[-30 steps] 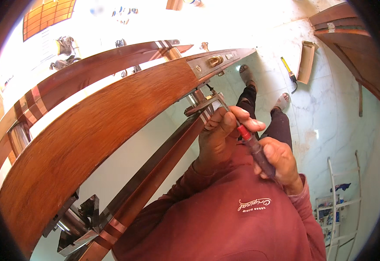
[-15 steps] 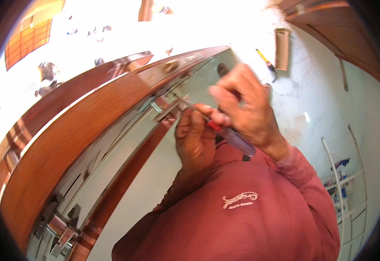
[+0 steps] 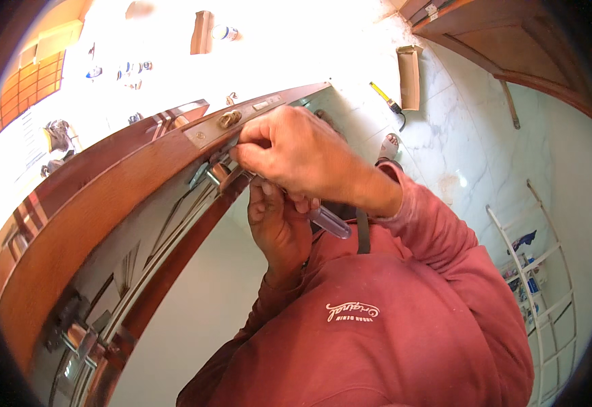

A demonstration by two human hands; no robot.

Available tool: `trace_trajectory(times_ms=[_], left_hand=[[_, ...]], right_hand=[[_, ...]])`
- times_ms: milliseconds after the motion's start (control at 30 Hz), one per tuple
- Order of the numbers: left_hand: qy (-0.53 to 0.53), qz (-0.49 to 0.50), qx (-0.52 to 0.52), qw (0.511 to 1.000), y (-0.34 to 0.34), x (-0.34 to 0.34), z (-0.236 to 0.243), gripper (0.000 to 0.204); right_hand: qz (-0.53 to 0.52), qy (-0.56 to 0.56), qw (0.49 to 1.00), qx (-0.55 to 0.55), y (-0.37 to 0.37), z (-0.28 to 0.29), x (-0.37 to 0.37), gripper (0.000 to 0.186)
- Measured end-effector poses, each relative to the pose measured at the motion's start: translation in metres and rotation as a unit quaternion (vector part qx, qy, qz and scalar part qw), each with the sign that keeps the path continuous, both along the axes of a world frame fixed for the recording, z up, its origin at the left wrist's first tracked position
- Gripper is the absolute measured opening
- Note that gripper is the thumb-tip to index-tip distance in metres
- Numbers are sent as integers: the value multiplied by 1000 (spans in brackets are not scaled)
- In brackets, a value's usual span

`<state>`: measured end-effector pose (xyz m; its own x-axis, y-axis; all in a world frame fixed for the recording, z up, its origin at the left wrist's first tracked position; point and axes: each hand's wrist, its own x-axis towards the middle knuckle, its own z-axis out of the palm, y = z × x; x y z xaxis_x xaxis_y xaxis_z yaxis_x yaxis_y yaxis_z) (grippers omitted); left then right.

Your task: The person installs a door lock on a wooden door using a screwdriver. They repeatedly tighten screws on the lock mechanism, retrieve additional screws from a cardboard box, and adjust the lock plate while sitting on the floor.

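A screwdriver (image 3: pixel 331 222) with a clear purplish handle sticks out of the curled fingers of my left hand (image 3: pixel 281 230); its tip is hidden. Above and farther forward, my right hand (image 3: pixel 309 150) is closed, fingertips pinched together against the door's lock side. What it may hold is hidden. The wooden door (image 3: pixel 99 203) stands edge up, with a lock faceplate (image 3: pixel 201 136) and a brass lock cylinder (image 3: pixel 229 119) in that edge. Shiny metal lock hardware (image 3: pixel 220 175) juts from the door's near face, just left of my fingers.
A yellow tape measure (image 3: pixel 385 97) and an open cardboard box (image 3: pixel 409 80) lie on the marble floor beyond my hands. At the right, a white metal rack (image 3: pixel 547 312) stands. Another wooden door (image 3: pixel 513 41) is at the upper right. My sandalled foot (image 3: pixel 389 146) shows below.
My right hand has moved left and forward to the lock, now covering part of it. The screwdriver stays by my left hand. The whole view has shifted a little.
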<state>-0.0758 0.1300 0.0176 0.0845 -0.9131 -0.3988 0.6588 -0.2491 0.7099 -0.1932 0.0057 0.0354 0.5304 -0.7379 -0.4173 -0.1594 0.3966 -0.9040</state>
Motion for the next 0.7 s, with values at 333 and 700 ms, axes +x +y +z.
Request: trace_trajectory(times_ms=[333, 700], left_hand=[[-48, 114, -19, 992, 0, -27, -9, 16], [-118, 120, -15, 986, 6, -39, -2, 19]], right_hand=[[-52, -243, 944, 216, 1, -39, 12, 11], [-55, -249, 949, 186, 15, -38, 3, 16]])
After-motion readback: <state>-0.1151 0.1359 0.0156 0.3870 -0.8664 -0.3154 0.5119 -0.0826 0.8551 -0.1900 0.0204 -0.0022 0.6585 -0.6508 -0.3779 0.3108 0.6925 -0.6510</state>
